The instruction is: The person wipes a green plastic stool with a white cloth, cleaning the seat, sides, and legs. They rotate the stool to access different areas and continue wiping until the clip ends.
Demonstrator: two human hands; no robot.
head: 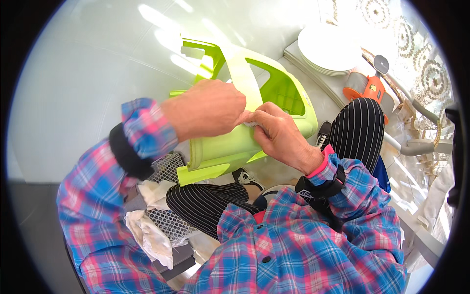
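Observation:
A lime-green moulded plastic shell with large window-like cutouts stands before me, just beyond my knees. My left hand is above its near part, fingers curled and mostly hidden by the back of the hand. It meets my right hand over the shell. In the bent fingers of my right hand is a small crumpled white cloth-like piece. One left finger or thumb reaches to this piece; whether the left hand grips it is hidden. Black straps circle both sleeves.
White round discs are stacked at the upper right. Near my right knee is an orange and grey plastic part, with a bent grey tube beside it. Cream cloths lie on dark mesh at lower left. A patterned lace fabric hangs at right.

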